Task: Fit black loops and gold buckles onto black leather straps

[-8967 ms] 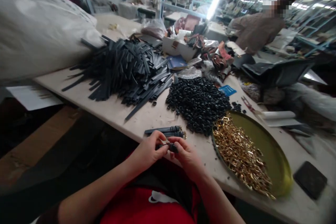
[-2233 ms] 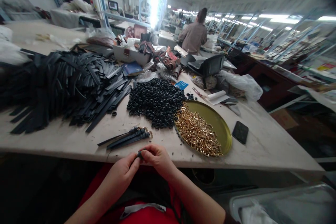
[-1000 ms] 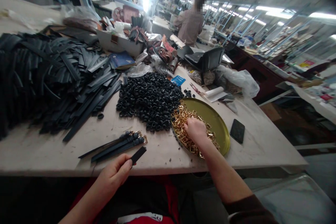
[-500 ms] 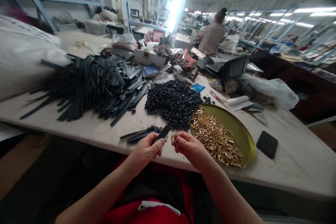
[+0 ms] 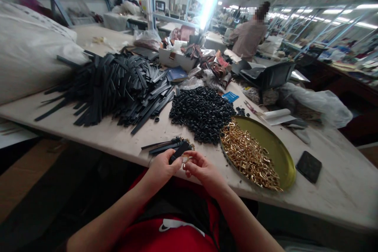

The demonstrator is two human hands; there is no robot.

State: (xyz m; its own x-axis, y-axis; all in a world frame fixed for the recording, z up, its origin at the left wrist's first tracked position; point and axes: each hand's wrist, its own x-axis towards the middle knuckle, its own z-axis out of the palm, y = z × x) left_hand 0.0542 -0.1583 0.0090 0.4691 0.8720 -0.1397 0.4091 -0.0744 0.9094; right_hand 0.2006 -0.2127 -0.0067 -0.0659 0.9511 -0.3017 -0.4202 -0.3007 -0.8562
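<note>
My left hand (image 5: pixel 164 167) is closed on a black strap (image 5: pixel 178 152), whose flat end points up and away from me. Close beside it, my right hand (image 5: pixel 198 168) pinches a small gold buckle (image 5: pixel 185 161) at the strap's lower end; whether the strap passes through it I cannot tell. Just beyond my hands lies a small bundle of black straps (image 5: pixel 161 146) with gold metal at one end. To the right, a gold-coloured round tray (image 5: pixel 280 153) holds a heap of gold buckles (image 5: pixel 251 157). A pile of black loops (image 5: pixel 202 114) sits behind.
A large heap of black strips (image 5: pixel 115 86) covers the left of the table, against a white sack (image 5: pixel 32 55). Right of the tray lies a dark phone-like slab (image 5: pixel 308 166). Farther back are pliers (image 5: pixel 250 107), a blue card (image 5: pixel 230 97) and a box of scraps (image 5: pixel 174 58). A person (image 5: pixel 249 35) stands beyond.
My right hand has come left with the buckle, right up to the strap in my left hand. The whole view has shifted slightly.
</note>
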